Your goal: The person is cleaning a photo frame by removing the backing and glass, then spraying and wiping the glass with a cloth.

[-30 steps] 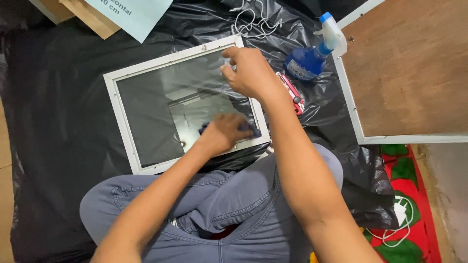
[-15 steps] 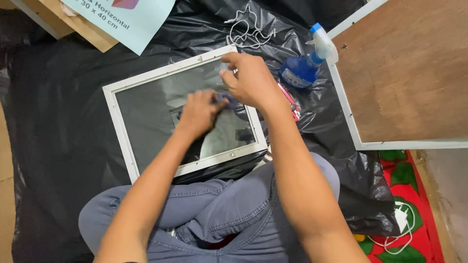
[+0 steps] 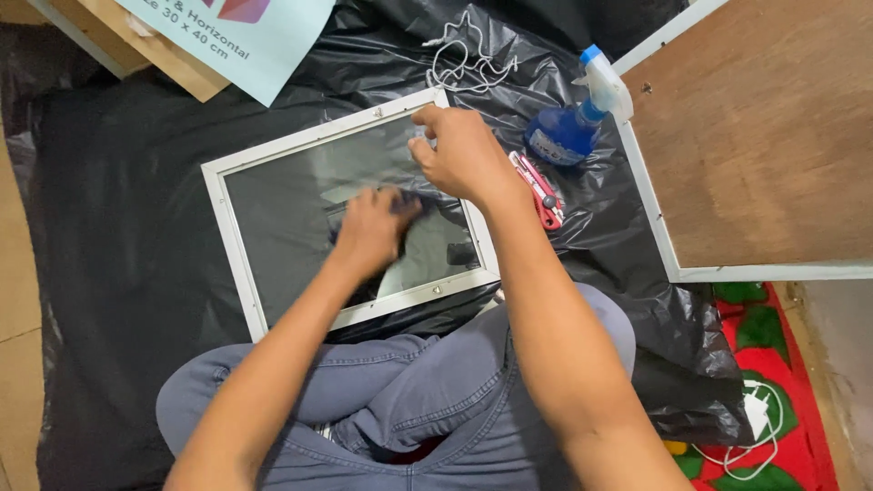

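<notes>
A white picture frame (image 3: 229, 238) with a glass pane lies flat on black plastic sheeting in front of my knees. My left hand (image 3: 371, 229) presses a dark cloth (image 3: 411, 202) onto the glass near the pane's middle. My right hand (image 3: 459, 155) rests on the frame's far right corner, its fingers curled over the edge and holding it down. The cloth is mostly hidden under my left hand.
A blue spray bottle (image 3: 571, 125) and a red utility knife (image 3: 538, 189) lie right of the frame. A second frame with a brown backing board (image 3: 764, 136) fills the right side. A white cord (image 3: 468, 59) lies beyond, and a printed sheet on wood (image 3: 218, 36) at top left.
My left hand has slid the cloth up from the pane's near right part toward its middle. My right hand stays on the far right corner.
</notes>
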